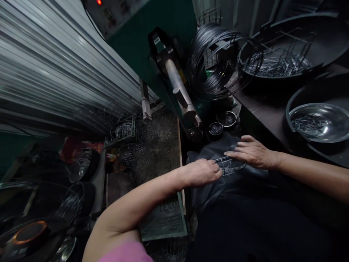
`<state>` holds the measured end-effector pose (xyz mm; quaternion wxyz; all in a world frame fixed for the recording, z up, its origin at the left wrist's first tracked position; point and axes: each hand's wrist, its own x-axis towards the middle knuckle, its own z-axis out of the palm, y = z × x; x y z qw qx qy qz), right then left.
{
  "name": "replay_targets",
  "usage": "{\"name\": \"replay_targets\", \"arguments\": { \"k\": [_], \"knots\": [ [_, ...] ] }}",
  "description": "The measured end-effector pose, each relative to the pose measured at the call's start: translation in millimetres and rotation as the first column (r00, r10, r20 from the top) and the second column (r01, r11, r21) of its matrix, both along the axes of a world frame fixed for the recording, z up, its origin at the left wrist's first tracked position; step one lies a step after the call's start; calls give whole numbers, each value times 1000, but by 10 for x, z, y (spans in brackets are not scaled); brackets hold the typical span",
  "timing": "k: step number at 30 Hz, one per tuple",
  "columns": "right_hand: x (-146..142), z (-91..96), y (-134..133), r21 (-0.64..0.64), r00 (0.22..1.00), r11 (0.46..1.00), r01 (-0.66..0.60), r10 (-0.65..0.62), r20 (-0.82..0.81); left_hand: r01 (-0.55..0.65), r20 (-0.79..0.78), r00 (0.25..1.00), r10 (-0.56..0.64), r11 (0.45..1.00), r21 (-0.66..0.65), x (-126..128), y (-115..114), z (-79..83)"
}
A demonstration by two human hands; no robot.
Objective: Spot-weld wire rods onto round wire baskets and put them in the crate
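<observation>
A small wire frame [230, 165] lies on a dark cloth [218, 182] over my lap. My left hand [203, 172] is closed in a fist-like pinch on the frame's left end. My right hand [252, 153] lies over its right side with the fingers stretched flat and pressed together on the wire. Both forearms reach in from the lower edges of the picture.
A coil of dark wire [212, 60] hangs behind. A metal cylinder tool [180, 91] slants down toward my lap. Two small round tins [222, 123] sit near it. On the right, a steel bowl [319, 122] and a large black pan [289, 47] hold wire pieces. Wire rings [148, 149] are piled left.
</observation>
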<state>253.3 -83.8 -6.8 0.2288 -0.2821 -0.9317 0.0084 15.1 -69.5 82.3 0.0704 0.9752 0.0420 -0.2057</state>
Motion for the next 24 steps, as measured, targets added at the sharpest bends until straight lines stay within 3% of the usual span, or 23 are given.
{"name": "replay_targets", "arguments": {
  "k": [10, 16, 19, 24],
  "knots": [
    [7, 20, -44, -4, 1000, 1000, 22, -22, 0, 35, -55, 998, -35, 999, 3, 59, 10, -14],
    [-17, 4, -25, 8, 1000, 1000, 19, -19, -7, 90, -9, 996, -90, 995, 32, 25, 19, -12],
    [-28, 13, 39, 25, 999, 999, 27, -26, -22, 22, 13, 1000, -23, 999, 42, 33, 69, 16],
    [-4, 95, 255, 0, 999, 999, 40, -39, 30, -224, 53, 974, 222, 974, 40, 34, 223, 146]
  ]
}}
